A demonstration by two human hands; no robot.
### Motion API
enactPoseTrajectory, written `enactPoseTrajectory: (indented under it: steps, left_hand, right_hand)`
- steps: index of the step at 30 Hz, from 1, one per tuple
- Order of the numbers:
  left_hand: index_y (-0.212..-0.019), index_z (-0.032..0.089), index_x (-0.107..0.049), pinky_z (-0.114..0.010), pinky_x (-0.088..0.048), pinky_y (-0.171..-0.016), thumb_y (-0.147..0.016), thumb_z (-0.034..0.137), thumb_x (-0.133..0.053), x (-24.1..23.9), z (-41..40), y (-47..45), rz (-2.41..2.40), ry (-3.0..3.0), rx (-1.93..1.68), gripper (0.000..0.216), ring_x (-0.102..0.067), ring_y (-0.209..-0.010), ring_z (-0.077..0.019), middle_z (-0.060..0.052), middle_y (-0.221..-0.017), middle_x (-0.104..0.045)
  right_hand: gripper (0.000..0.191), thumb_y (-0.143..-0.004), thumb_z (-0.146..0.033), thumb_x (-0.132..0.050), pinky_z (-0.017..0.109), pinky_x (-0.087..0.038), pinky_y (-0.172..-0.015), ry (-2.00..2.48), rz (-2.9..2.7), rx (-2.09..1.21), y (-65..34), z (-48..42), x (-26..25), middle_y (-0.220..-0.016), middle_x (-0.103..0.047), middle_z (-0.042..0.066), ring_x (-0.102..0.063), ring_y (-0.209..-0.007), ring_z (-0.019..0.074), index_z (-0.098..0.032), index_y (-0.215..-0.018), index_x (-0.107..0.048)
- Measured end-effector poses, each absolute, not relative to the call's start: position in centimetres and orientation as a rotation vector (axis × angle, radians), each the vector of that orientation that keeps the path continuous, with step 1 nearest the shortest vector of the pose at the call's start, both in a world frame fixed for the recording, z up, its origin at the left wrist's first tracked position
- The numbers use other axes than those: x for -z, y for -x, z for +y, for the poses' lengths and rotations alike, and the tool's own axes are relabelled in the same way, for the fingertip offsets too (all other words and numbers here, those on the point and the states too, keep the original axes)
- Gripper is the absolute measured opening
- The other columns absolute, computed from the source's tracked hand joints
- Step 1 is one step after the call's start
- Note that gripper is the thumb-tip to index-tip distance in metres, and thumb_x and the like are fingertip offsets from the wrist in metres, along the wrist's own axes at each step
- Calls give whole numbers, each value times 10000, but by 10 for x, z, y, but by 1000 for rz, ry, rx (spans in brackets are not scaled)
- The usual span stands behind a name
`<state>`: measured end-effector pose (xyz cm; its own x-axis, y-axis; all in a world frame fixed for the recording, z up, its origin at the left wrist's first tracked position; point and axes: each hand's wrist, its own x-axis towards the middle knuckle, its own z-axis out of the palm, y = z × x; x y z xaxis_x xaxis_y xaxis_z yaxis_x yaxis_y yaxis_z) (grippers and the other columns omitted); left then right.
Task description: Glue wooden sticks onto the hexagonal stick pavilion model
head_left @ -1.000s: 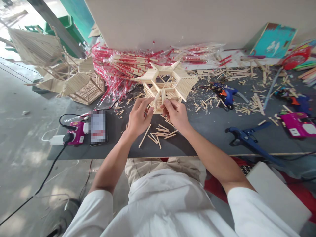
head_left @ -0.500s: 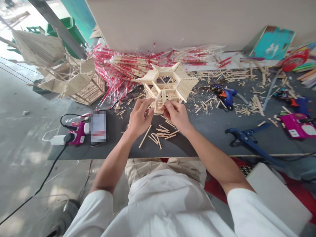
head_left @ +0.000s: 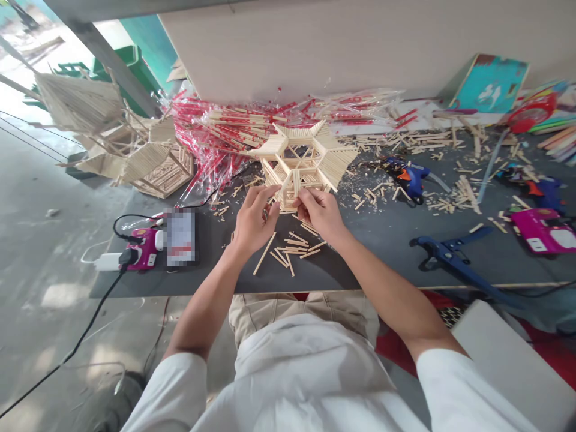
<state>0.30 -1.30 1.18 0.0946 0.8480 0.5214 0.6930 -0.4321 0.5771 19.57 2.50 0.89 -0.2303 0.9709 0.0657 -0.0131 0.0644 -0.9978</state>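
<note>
A star-shaped wooden stick model (head_left: 335,157), with a slatted roof around an open middle, stands on the dark table in front of me. My left hand (head_left: 257,219) is at its near left side, fingers bent but apart, holding nothing that I can see. At the model's near side, my right hand (head_left: 320,213) pinches a short upright wooden stick (head_left: 296,181) between thumb and fingers. The fingertips partly hide the stick's lower end. Several cut wooden sticks (head_left: 294,249) lie loose on the table between my forearms.
Red-and-clear plastic packs of sticks (head_left: 234,123) lie behind the model. A larger stick structure (head_left: 148,156) stands left. A phone (head_left: 180,237) sits beside a pink power strip (head_left: 146,249). Rightward are a blue glue gun (head_left: 413,179), a blue cutter (head_left: 445,252) and stick scraps.
The view has shifted slightly, so the table sits a little lower. Both hands keep nearly the same place at the model.
</note>
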Motion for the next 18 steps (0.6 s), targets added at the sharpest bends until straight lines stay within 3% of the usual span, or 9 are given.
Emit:
enactPoseTrajectory:
  steps: [9, 13, 18]
  left_hand:
    - [-1374, 253, -631, -210, -517, -661, -1066, 306, -550, -15, -14, -3, 1530, -2190, -1282, 323, -605, -743, -72, -72, -1234, -646]
    - [-1375, 258, -633, -225, -538, -688, -1086, 317, -502, -15, -13, 0, 1525, -2183, -1292, 322, -631, -801, -95, -88, -1267, -640]
    - [-1313, 244, -622, -203, -516, -591, -1066, 361, -534, -19, -7, 5, 1523, -1986, -1406, 287, -632, -750, -85, -93, -1261, -639]
  right_hand:
    - [574, -974, -709, -585, 226, -365, -481, 1041, -1402, -1332, -195, 24, -9, -531, -600, -17, -481, -454, 85, -188, -768, -710]
    - [662, -987, -769, -497, 234, -374, -496, 1067, -1415, -1327, -199, 22, -6, -548, -607, -4, -512, -472, 98, -177, -814, -737]
    - [641, -1034, -725, -444, 250, -418, -591, 1132, -1667, -1084, -218, 19, 2, -595, -653, 4, -598, -543, 128, -183, -875, -747]
